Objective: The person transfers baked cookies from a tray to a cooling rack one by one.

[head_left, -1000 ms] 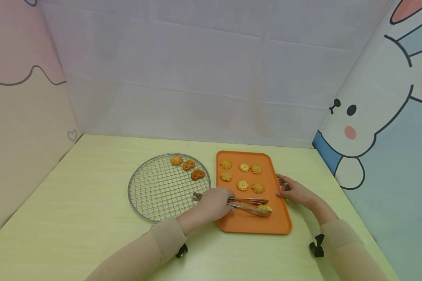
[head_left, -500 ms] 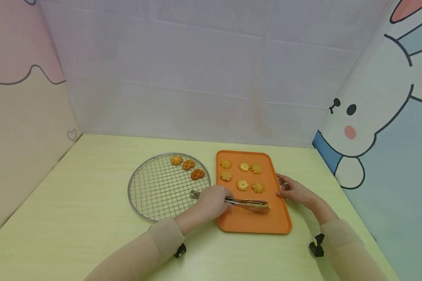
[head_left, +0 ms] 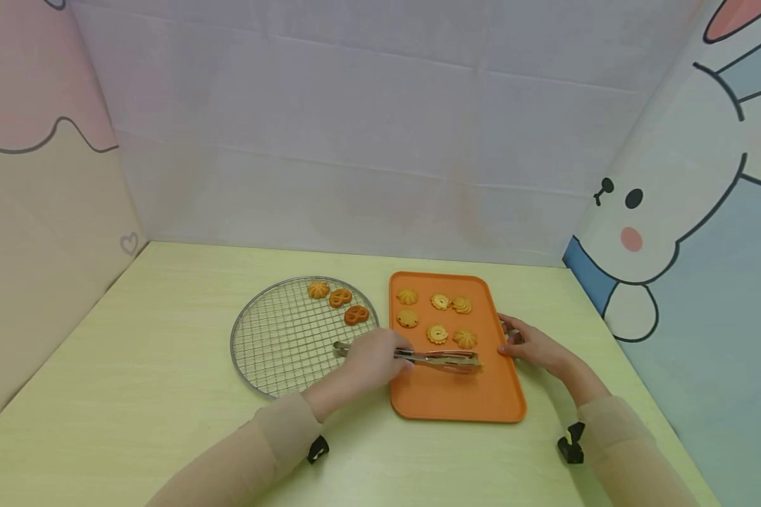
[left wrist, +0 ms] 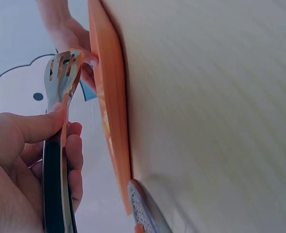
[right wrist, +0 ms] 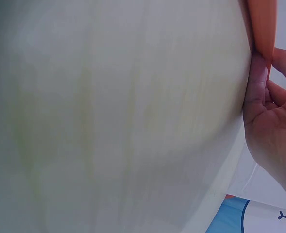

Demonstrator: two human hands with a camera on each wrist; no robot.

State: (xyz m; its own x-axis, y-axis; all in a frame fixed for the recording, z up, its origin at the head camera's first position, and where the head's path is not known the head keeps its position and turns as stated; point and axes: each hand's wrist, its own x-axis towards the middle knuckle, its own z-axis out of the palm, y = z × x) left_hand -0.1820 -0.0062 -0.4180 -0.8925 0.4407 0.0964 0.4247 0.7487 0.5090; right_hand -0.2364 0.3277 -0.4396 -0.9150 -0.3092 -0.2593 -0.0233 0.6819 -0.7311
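Note:
My left hand [head_left: 375, 358] grips metal tongs [head_left: 440, 358] with slotted heads, held above the lower half of the orange tray [head_left: 456, 405]. A sliver of a yellowish cookie [head_left: 469, 362] shows between the nearly closed tong heads; most of it is hidden. In the left wrist view, the thumb presses along the dark handle of the tongs [left wrist: 55, 179] and the fingers wrap the far side. At the tray's right edge, my right hand [head_left: 533, 348] pinches the rim between thumb and fingers. Several cookies [head_left: 437, 334] lie across the tray's upper half.
A round wire rack [head_left: 285, 338] stands left of the tray, partly under the left hand. Near its far right rim lie a ridged cookie [head_left: 318, 289] and two pretzel-shaped cookies [head_left: 356, 315]. Walls with cartoon drawings [head_left: 647, 211] border the pale table [head_left: 133, 394].
The tongs have closed around the cookie at the tray's lower right and lifted it. My left hand has moved slightly left and up. The right hand stays at the tray's edge.

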